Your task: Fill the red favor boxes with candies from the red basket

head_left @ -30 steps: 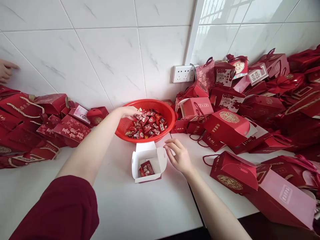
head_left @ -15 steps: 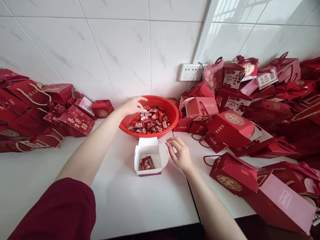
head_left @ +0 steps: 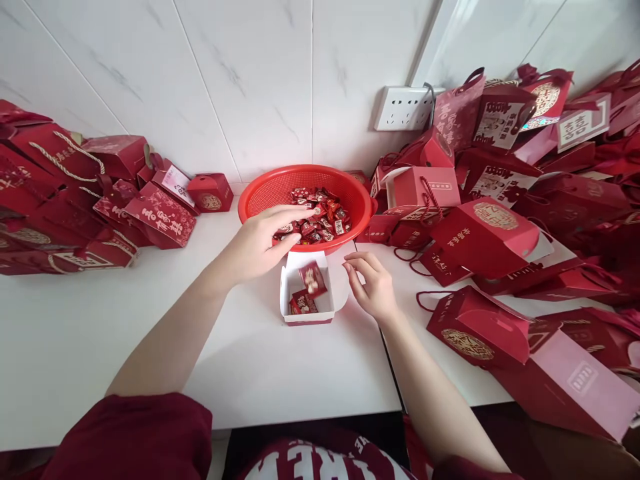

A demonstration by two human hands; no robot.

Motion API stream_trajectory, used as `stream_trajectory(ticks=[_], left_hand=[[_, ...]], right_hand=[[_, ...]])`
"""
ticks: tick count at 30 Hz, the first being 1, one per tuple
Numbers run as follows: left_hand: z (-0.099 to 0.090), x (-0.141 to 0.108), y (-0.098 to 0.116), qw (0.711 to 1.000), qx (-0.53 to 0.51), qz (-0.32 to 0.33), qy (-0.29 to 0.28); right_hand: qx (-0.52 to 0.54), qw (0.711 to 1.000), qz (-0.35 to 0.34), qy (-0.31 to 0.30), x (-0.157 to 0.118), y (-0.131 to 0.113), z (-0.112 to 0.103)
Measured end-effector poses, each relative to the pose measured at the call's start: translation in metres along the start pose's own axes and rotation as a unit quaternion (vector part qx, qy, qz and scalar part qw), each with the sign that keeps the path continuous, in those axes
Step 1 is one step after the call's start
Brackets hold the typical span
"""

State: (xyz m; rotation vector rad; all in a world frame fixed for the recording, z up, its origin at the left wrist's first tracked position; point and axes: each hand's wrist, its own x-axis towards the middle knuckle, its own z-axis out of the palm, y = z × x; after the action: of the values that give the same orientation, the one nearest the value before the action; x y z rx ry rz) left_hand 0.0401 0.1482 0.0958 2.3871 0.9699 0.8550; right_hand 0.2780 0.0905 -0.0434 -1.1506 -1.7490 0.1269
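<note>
My left hand (head_left: 263, 243) hovers between the basket and the small box, thumb and fingers apart, holding nothing. Just below it, a red wrapped packet (head_left: 313, 279) is tilted in the mouth of the open white-lined box (head_left: 324, 315). Deeper inside lie other red packets (head_left: 303, 303). Loosely bent, my right hand (head_left: 371, 285) is beside the box's right flap (head_left: 341, 288), with nothing visible in its fingers. Behind the box stands a red perforated plastic basket (head_left: 260, 190) with many wrapped candies (head_left: 327, 213) in it.
Red gift boxes (head_left: 163, 213) with cord handles are piled at the left. A larger heap of red and pink boxes (head_left: 485, 237) fills the right side. A power strip (head_left: 403, 110) is fixed to the tiled wall behind the white table (head_left: 300, 373).
My left hand has come back from above the basket toward the box and opened. Another red packet now shows in the box's mouth. My right hand stays near the flap. The view has shifted.
</note>
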Motion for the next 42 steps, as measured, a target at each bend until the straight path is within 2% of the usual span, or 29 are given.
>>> stream_trajectory(ticks=[2, 5, 8, 11, 14, 17, 25, 28, 30, 31, 32, 33, 34, 35, 37, 38, 39, 42], left_hand=[[0.003, -0.016, -0.003, 0.998, 0.026, 0.007, 0.050], [0.013, -0.040, -0.016, 0.997, 0.010, 0.005, 0.073], [0.033, -0.067, -0.034, 0.998, -0.025, 0.017, 0.063], [0.059, -0.093, -0.050, 0.994, -0.101, 0.009, 0.046], [0.077, -0.110, -0.058, 0.980, -0.198, -0.021, -0.011], [0.083, -0.116, -0.061, 0.967, -0.247, -0.043, -0.035], [0.085, -0.119, -0.061, 0.979, -0.201, -0.016, 0.025], [0.087, -0.120, -0.060, 0.979, -0.200, -0.028, 0.038], [0.089, -0.120, -0.061, 0.976, -0.209, -0.038, 0.042], [0.090, -0.119, -0.062, 0.975, -0.215, -0.040, 0.042], [0.091, -0.120, -0.064, 0.973, -0.223, -0.041, 0.042], [0.093, -0.120, -0.065, 0.971, -0.230, -0.044, 0.041], [0.094, -0.120, -0.067, 0.970, -0.236, -0.049, 0.039], [0.095, -0.120, -0.069, 0.968, -0.242, -0.057, 0.039], [0.097, -0.120, -0.072, 0.964, -0.251, -0.073, 0.039], [0.096, -0.120, -0.072, 0.963, -0.254, -0.078, 0.039], [0.096, -0.119, -0.072, 0.963, -0.255, -0.080, 0.038], [0.093, -0.117, -0.070, 0.964, -0.253, -0.073, 0.035]], right_hand=[[-0.003, 1.000, -0.009, 0.001, 0.000, -0.003, -0.001], [-0.011, 1.000, -0.022, 0.005, 0.000, -0.006, -0.001], [-0.011, 1.000, -0.024, 0.016, 0.001, -0.008, -0.003], [-0.003, 0.999, -0.015, 0.033, 0.002, -0.011, -0.006], [0.006, 0.999, 0.010, 0.038, 0.002, -0.015, -0.009], [0.017, 0.999, 0.037, 0.028, 0.002, -0.018, -0.009], [0.031, 0.998, 0.042, 0.018, -0.001, -0.016, -0.001], [0.064, 0.995, 0.059, 0.045, 0.009, -0.020, -0.010], [0.102, 0.991, 0.059, 0.056, 0.024, -0.032, -0.022], [0.121, 0.991, 0.047, 0.034, 0.033, -0.041, -0.028], [0.133, 0.991, 0.024, -0.014, 0.043, -0.051, -0.033], [0.133, 0.986, -0.008, -0.102, 0.053, -0.062, -0.034], [0.117, 0.969, -0.036, -0.215, 0.062, -0.072, -0.032], [0.079, 0.939, -0.059, -0.328, 0.069, -0.081, -0.026], [-0.076, 0.850, -0.082, -0.515, 0.075, -0.093, -0.003], [-0.166, 0.804, -0.087, -0.565, 0.075, -0.096, 0.011], [-0.196, 0.788, -0.091, -0.576, 0.073, -0.097, 0.026], [-0.237, 0.777, -0.117, -0.571, 0.065, -0.094, 0.059]])
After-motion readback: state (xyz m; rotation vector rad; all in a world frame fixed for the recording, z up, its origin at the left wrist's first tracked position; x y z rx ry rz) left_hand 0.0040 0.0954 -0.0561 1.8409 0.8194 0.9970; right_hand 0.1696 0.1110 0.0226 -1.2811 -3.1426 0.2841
